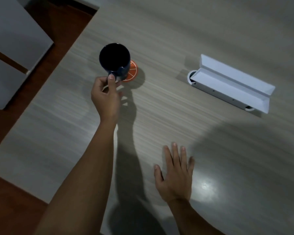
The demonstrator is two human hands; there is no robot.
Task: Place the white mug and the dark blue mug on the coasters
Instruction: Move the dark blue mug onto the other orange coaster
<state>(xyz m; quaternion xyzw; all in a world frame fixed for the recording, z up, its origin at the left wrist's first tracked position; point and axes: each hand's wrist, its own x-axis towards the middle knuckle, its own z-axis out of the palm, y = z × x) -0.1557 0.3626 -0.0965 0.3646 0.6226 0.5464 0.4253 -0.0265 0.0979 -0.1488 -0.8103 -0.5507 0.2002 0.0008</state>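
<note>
Your left hand (105,95) is up around the middle-left of the frame, fingers curled closed around the handle of the dark blue mug (115,61), thumb pressed on top of the handle. The mug is upright, its opening facing the camera and totally dark inside. It's over the left part of the orange coaster (132,70), which has white lines like a citrus slice and peeks out from the mug's lower right; whether the mug is actually resting on it or just above it, I can't tell from this angle. There's a sliver of something pale right by your fingertips under the mug, too blurry to say what it is. Your right hand (175,173) is down in the lower middle of the frame, opened flat with the fingers spread, palm down over the grey wood-grain table (176,39), holding nothing; it looks like it's on the surface or just off it. Over at the right of the frame there's a white cable-port flap (231,83) standing open in the tabletop, well apart from the mug. Upper left you get reddish-brown floor (61,31) and some pale grey furniture (12,39) past the table edge. Long arm shadows run down the table between your hands.
</note>
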